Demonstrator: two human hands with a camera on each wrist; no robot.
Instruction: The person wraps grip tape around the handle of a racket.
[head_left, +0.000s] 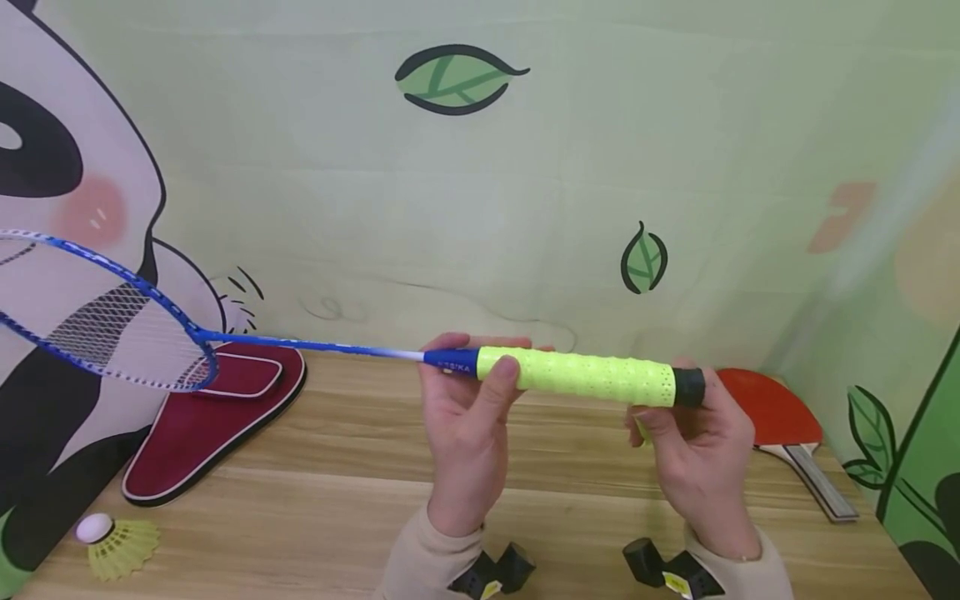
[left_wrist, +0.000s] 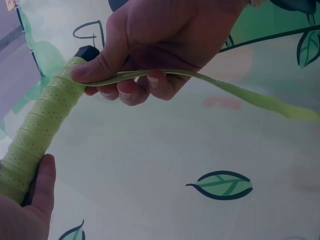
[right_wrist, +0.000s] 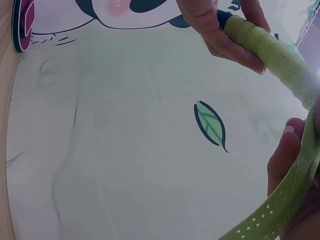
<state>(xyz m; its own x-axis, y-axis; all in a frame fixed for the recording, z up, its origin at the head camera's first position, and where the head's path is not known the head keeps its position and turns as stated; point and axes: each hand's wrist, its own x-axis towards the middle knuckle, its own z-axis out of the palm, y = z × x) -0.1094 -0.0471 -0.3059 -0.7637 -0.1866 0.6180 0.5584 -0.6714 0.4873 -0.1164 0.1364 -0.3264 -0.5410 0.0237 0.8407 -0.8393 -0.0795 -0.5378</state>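
Note:
A blue badminton racket (head_left: pixel 315 344) is held level above the table, its strung head to the left and partly out of frame. Perforated yellow-green grip tape (head_left: pixel 585 375) wraps its handle up to the black butt cap (head_left: pixel 689 387). My left hand (head_left: pixel 465 429) grips the handle near the dark blue cone, thumb on top. At the butt end, my right hand (head_left: pixel 708 471) pinches the tape against the handle between thumb and fingers. From that hand trails a loose tail of tape (left_wrist: pixel 265 102), which also crosses the lower right of the right wrist view (right_wrist: pixel 265 217).
On the wooden table (head_left: pixel 337 517), a maroon case with white piping (head_left: pixel 202 442) lies at the left. A yellow shuttlecock (head_left: pixel 123 546) is at front left. A red table tennis bat (head_left: pixel 772 408) lies at the right. Behind stands a printed cloth backdrop (head_left: pixel 487 208).

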